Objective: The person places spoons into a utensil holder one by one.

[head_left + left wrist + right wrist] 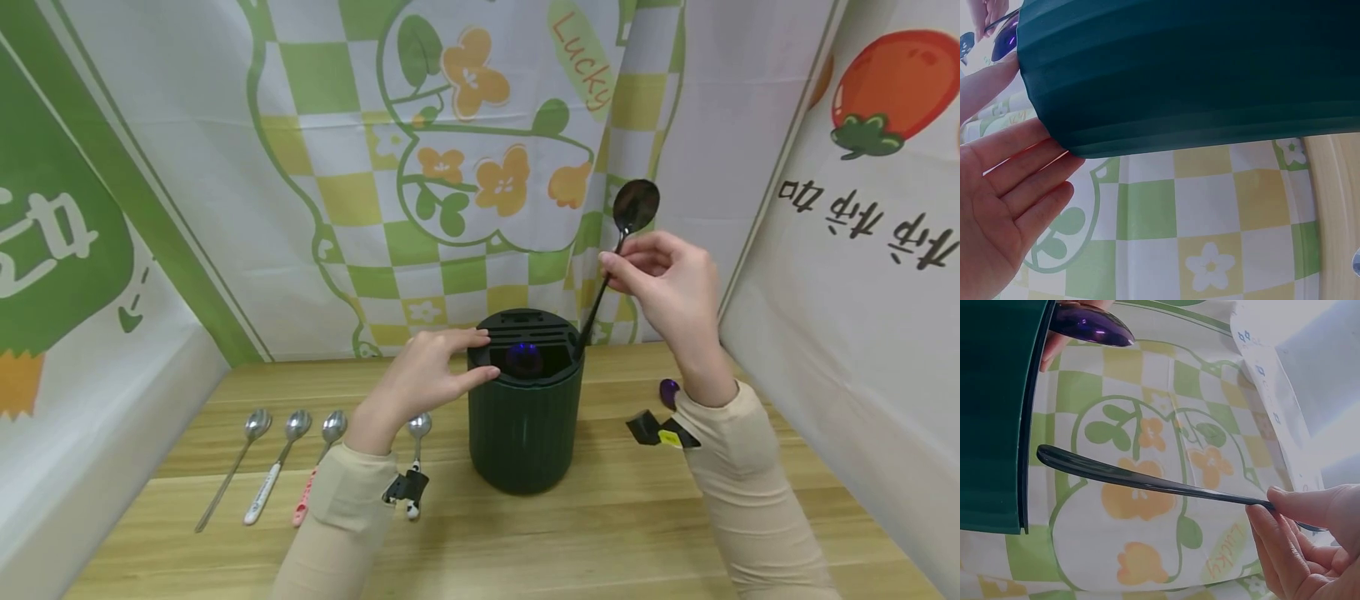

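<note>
A black spoon is pinched between the thumb and fingers of my right hand, just below its bowl. Its handle slants down, the end close to the right rim of a dark green ribbed utensil holder. Whether that end touches the rim, I cannot tell. My left hand rests its fairly straight fingers and thumb against the holder's left rim. From the holder's slotted black top sticks up the shiny purple bowl of another spoon; its handle is hidden inside.
Left of the holder lie several silver spoons: a plain one, a white-handled one, a pink-handled one and a black-and-white-handled one. A purple spoon bowl shows beside my right wrist. Printed cloth hangs behind the wooden table.
</note>
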